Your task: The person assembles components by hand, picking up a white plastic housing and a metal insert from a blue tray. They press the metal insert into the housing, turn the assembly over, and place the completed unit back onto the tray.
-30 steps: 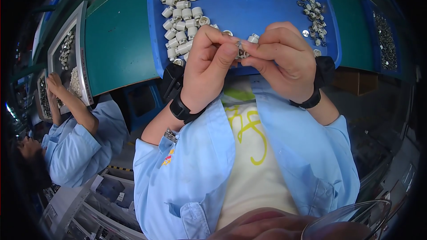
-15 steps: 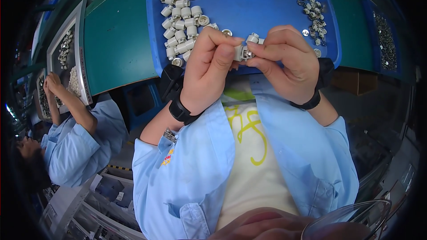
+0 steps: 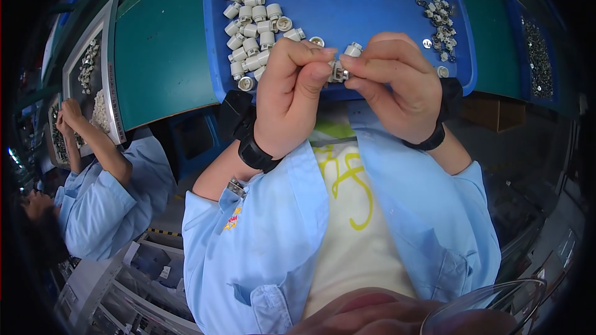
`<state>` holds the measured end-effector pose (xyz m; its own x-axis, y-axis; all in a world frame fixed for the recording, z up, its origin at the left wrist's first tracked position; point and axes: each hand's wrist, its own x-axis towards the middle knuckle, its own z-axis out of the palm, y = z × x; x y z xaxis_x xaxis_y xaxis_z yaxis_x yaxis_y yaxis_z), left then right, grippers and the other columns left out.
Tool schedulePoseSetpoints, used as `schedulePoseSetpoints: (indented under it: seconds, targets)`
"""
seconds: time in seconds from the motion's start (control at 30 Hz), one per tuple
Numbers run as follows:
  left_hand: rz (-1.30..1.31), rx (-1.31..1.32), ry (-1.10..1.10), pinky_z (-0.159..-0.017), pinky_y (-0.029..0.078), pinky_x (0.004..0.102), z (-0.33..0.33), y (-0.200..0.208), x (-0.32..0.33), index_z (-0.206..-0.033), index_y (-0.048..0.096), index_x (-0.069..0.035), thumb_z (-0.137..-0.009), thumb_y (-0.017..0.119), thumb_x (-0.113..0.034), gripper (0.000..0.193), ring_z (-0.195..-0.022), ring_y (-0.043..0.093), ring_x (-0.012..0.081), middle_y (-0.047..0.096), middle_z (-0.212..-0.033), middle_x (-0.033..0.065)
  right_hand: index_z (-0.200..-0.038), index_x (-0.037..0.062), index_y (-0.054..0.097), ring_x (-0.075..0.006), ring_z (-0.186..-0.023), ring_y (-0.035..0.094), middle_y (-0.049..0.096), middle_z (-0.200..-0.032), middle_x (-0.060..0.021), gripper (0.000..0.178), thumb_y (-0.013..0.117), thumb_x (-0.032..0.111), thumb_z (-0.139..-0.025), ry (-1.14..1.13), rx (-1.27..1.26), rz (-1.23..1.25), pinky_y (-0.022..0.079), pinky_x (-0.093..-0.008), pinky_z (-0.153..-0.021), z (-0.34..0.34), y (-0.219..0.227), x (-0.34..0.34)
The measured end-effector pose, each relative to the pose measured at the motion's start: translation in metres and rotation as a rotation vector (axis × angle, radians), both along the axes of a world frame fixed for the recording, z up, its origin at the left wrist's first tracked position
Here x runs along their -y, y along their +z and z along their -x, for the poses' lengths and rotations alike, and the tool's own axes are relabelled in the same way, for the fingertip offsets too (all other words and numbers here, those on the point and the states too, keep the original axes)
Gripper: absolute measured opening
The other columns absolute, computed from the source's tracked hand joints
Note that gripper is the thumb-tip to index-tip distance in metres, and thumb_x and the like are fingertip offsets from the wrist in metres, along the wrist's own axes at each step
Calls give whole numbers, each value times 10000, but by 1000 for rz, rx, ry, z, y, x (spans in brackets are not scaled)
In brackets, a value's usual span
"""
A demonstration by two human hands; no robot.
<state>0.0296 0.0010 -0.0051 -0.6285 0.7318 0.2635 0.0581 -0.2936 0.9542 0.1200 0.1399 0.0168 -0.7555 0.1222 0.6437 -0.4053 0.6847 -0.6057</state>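
Note:
My left hand (image 3: 288, 90) is closed, thumb and forefinger pinching a small white ceramic lamp socket (image 3: 334, 72). Against its right side, my right hand (image 3: 397, 90) pinches a small shiny metal fitting (image 3: 345, 74); the fingertips hide most of both parts. Both hands are held over the near edge of a blue tray (image 3: 347, 0). Just beyond the right fingertips lies another white socket (image 3: 353, 49). Many similar sockets (image 3: 251, 31) are piled along the tray's left side. Small white-and-metal pieces (image 3: 442, 25) lie in a cluster along its right side.
A green tabletop (image 3: 161, 56) bears the tray. To the right stands a blue bin (image 3: 537, 56) of small metal parts. On the left, a co-worker in a light blue shirt (image 3: 118, 198) handles parts over a grey-framed tray (image 3: 110, 56). A cardboard box (image 3: 493, 115) sits below the table.
The socket between my fingertips has turned slightly, and my hands have come a little closer around it. My right fingers have shifted slightly left. The tray's piles look the same.

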Motion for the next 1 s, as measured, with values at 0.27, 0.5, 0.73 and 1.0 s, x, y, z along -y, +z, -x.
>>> schedulePoseSetpoints:
  seconds: [0.27, 0.5, 0.73, 1.0]
  targets:
    - [26, -40, 30, -717, 396, 222, 1, 3, 0, -862, 460, -11, -859, 501, -98, 96, -752, 481, 104, 502, -832, 54, -882, 24, 628, -199, -694, 501, 516, -754, -50, 293, 686, -25, -599, -13, -64, -110, 416, -266, -595, 1, -2, -2]
    - [37, -68, 44, -710, 405, 230, 1, 2, -1, -845, 457, -11, -855, 506, -94, 98, -738, 496, 116, 519, -797, 60, -874, 21, 628, -199, -690, 501, 516, -750, -53, 294, 688, -30, -591, 2, -51, -78, 416, -269, -593, 3, -5, -1]
    - [46, -248, 60, -677, 410, 228, 4, -1, -3, -823, 446, -13, -859, 499, -100, 108, -697, 491, 109, 519, -759, 60, -886, 17, 622, -197, -696, 503, 518, -755, -54, 305, 669, -65, -596, 3, -66, -90, 417, -265, -599, 2, -5, -1]
    - [37, -13, 9, -656, 400, 217, 3, 5, -2, -810, 433, -21, -866, 490, -111, 120, -669, 457, 86, 499, -736, 41, -888, 14, 613, -194, -706, 498, 518, -770, -56, 292, 647, -82, -615, 21, -42, -80, 415, -264, -603, 2, -4, -2]
